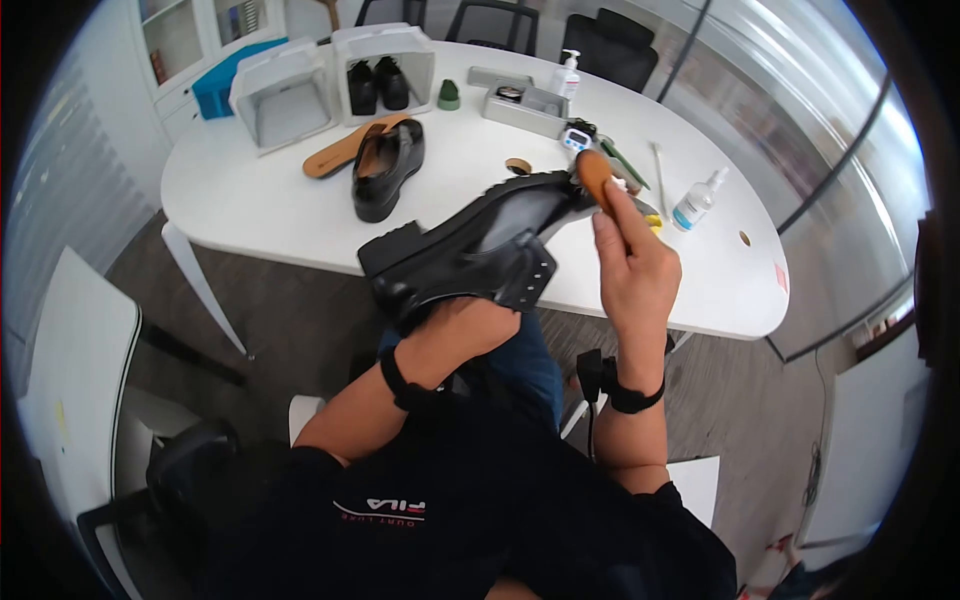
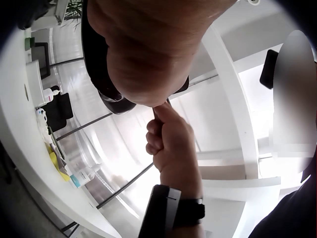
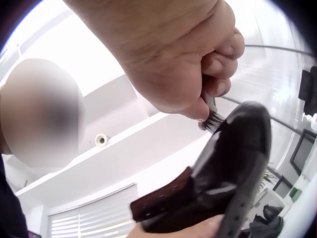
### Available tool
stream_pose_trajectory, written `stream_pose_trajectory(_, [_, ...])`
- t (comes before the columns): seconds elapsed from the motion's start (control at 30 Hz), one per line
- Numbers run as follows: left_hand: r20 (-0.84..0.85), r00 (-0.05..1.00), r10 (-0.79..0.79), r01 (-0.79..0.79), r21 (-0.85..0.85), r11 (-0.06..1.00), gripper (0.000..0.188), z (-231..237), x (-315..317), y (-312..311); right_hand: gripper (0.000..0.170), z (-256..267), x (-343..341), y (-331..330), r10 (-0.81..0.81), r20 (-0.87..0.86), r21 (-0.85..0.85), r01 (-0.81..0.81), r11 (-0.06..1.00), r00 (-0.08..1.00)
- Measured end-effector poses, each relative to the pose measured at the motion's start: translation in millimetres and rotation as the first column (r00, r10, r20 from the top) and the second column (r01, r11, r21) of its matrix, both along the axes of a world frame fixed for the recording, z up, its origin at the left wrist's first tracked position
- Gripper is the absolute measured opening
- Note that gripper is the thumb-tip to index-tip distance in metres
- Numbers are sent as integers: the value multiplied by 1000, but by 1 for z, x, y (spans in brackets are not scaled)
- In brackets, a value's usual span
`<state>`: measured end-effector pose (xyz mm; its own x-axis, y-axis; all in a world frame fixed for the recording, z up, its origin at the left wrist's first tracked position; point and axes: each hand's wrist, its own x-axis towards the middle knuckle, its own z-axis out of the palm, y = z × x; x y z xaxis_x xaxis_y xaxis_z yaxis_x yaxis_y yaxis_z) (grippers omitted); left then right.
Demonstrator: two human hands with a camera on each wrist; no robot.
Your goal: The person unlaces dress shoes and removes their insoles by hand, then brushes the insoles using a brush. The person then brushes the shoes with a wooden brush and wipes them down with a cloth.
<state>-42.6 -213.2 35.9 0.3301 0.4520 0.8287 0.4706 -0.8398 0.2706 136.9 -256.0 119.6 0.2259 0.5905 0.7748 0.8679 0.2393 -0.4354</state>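
A black shoe [image 1: 470,245] is held up over the table's near edge, its toe toward the right. The left hand [image 1: 470,328] grips it from below, fingers mostly hidden behind the shoe. The right hand [image 1: 642,270] pinches a wooden-backed brush [image 1: 594,176] at the toe; in the right wrist view the bristles [image 3: 214,122] touch the toe of the shoe [image 3: 233,148]. The right hand's curled fingers [image 3: 220,67] show above the brush there. In the left wrist view the left hand [image 2: 148,49] covers most of the shoe.
On the white table [image 1: 270,215] stand another black shoe [image 1: 388,170], a wooden insole-shaped piece [image 1: 330,158], two clear boxes, one with black shoes [image 1: 378,88], a grey tray [image 1: 525,112], a pump bottle [image 1: 566,76], a timer [image 1: 576,139] and a spray bottle [image 1: 698,203].
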Motion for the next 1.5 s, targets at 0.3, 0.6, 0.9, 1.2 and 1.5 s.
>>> stream_pose_trajectory(0.3, [9, 1000, 13, -11, -197, 980, 26, 4, -4, -4, 43, -23, -108, -34, 414, 450, -267, -323, 908, 791])
stream_pose_trajectory(0.6, [-31, 998, 62, -65, -133, 989, 26, 1, -10, -4, 37, -4, -61, -13, 198, 276, -179, -152, 972, 941])
stream_pose_trajectory(0.9, [31, 999, 38, -28, -283, 959, 26, 6, -15, -13, 39, -23, 6, 26, 1, -166, -26, -5, 1000, 986])
stream_pose_trajectory(1.2, [946, 319, -61, 932, -302, 203, 35, 23, -11, 3, 40, -58, -15, 6, 241, -138, 118, -226, 967, 961])
stream_pose_trajectory(1.5, [948, 318, 4, 934, -315, 169, 33, 20, -15, 8, 40, -50, -4, 1, 98, 37, 111, -102, 989, 994])
